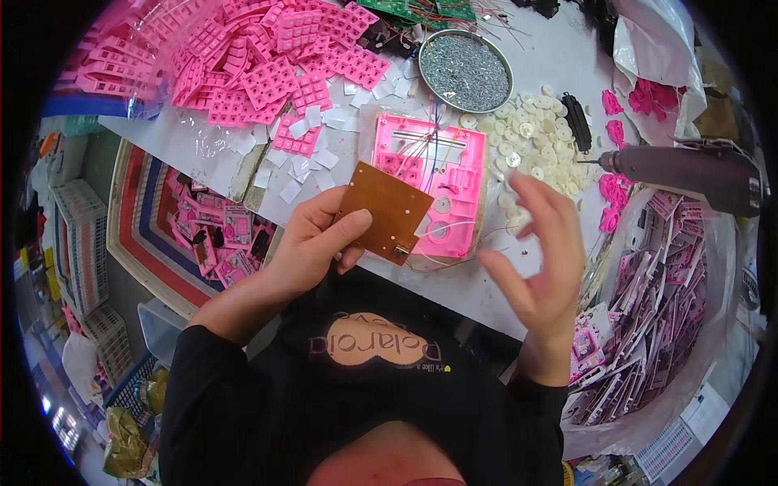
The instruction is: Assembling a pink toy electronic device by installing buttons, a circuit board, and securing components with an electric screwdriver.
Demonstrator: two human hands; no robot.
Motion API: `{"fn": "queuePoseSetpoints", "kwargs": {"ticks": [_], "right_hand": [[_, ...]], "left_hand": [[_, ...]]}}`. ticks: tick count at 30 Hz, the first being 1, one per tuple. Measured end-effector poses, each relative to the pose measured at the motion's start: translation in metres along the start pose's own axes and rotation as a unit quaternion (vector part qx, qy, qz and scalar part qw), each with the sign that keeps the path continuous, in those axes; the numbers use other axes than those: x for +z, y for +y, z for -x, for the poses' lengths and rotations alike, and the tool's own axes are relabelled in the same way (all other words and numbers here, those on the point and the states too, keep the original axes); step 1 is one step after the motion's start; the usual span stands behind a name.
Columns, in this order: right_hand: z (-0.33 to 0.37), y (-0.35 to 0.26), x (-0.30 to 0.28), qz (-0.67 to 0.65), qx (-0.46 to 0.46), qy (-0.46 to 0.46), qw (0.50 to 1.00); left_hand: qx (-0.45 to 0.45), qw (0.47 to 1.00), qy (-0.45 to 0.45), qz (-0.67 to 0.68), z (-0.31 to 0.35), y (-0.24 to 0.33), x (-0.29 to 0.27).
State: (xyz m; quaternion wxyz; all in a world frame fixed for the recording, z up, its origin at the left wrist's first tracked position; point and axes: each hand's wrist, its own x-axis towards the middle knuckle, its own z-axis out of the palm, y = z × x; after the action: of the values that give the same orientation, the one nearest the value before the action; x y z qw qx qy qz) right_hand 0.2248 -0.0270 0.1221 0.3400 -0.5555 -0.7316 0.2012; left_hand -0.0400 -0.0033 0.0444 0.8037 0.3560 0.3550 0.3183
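Observation:
My left hand [328, 231] grips a brown circuit board [384, 209] by its left edge, thumb on top. The board is tilted over the near left part of a pink plastic housing [462, 231], hiding some of it. Thin wires [431, 139] run up out of the housing, and a white one passes by the board's lower right corner. A pink button pad [397, 166] sits inside the housing, partly covered. My right hand [539, 251] hovers to the right of the housing, fingers spread and curved, with nothing seen between them.
A round metal tray of screws [466, 71] stands beyond the housing. White plastic discs [535, 134] lie to its right, near a dark power screwdriver [681, 172]. Pink button pads [271, 81] are heaped far left, with white paper squares [300, 166]. A bag of pink printed parts [648, 316] stands right.

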Motion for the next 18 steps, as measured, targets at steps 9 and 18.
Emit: {"fn": "queuePoseSetpoints", "kwargs": {"ticks": [9,18], "right_hand": [[0.010,0.022,0.010,-0.059,-0.040,-0.188,0.980],[0.002,0.044,0.042,-0.386,0.178,-0.197,0.883]], "left_hand": [[-0.016,1.000,0.003,-0.013,0.010,-0.001,0.004],[-0.188,0.967,-0.157,-0.078,0.023,-0.006,0.008]]}}
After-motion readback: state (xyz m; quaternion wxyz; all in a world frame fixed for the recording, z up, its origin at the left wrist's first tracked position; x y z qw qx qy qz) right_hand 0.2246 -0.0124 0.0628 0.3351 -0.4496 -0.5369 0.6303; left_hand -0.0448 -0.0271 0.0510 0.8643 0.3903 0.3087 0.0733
